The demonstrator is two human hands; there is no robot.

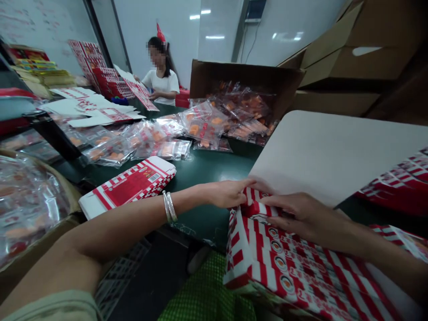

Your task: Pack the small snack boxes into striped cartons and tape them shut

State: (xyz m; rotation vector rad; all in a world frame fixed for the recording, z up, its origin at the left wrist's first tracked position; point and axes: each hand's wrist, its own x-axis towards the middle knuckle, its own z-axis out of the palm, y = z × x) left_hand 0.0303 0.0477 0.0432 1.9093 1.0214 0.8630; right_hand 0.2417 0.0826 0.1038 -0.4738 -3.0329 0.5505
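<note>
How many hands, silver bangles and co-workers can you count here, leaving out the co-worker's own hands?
Hands: 2 (left hand, right hand)
Silver bangles: 2
Co-workers: 1
Total: 5

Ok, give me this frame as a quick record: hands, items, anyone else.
left hand: fingers on the top end of a red-and-white striped paper carton; two silver bangles on the wrist
right hand: fingers over the same carton's top end
surface: green table
on table: flat red-and-white carton; clear bags of orange items, more in an open cardboard box
co-worker: person in a white T-shirt across the table
</note>
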